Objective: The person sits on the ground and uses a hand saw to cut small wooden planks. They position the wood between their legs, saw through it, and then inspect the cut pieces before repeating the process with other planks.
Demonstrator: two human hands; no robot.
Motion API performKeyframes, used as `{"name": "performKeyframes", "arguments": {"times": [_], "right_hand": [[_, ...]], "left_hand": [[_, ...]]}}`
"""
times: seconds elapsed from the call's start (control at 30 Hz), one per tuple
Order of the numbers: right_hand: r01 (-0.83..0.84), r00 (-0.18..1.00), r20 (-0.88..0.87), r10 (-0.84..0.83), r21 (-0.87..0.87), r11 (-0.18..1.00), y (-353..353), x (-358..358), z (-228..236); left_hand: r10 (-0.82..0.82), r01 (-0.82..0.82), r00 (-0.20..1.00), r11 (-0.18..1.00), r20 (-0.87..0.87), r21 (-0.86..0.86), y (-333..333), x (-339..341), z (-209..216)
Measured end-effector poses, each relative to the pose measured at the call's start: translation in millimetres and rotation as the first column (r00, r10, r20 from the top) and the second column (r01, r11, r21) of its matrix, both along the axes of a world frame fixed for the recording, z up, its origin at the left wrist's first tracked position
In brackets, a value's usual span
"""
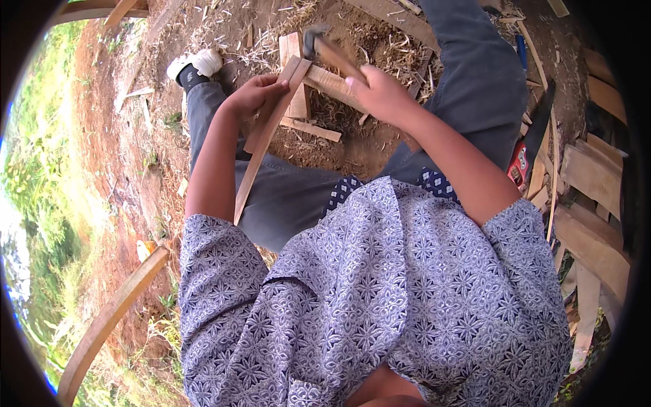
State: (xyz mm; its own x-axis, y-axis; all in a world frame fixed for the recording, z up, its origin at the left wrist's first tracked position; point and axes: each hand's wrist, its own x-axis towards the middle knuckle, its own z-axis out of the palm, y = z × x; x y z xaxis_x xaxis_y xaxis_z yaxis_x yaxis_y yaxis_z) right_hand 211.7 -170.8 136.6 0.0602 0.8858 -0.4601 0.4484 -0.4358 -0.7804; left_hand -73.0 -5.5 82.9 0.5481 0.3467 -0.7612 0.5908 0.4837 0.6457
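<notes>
Got a patterned shirt (420,278) closest to the camera, then grey trousers (475,95) spread left and right. Can see shavings (400,51) all over the dirt ground (366,149) between the legs, plus a loose offcut (312,129). On the right, spotted a red-handled saw (519,163) beside the leg and planks (593,176) further over; on the near left, a curved beam (110,317). Anyway, got a long wooden strip (263,150) clamped in the fingers of the left hand (254,97) near its far end, slanting back toward the near left, right by the left end of a batten (332,86). Also got a hammer (339,57) gripped in the wrapped fingers of the right hand (381,95), blurry head just beyond the strip. Can't see the batten's right end clearly, because of the right hand.
</notes>
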Motion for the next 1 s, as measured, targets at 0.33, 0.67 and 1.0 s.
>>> {"name": "performKeyframes", "arguments": {"times": [0.33, 0.67, 1.0], "right_hand": [[0.004, 0.992, 0.129, -0.009, 0.045, 0.999, -11, -17, -36], [0.387, 0.92, -0.191, -0.341, 0.328, 0.862, 1, -25, 32], [-0.061, 0.996, 0.064, 0.062, -0.013, 0.998, -1, -7, -3]], "left_hand": [[-0.088, 0.09, 0.993, 0.996, -0.082, 0.022, 3, 10, 10], [-0.04, 0.044, 0.997, 0.998, -0.071, 0.053, -4, 3, 6], [-0.041, 0.043, 0.998, 0.998, -0.049, 0.046, -4, 1, -1]]}}
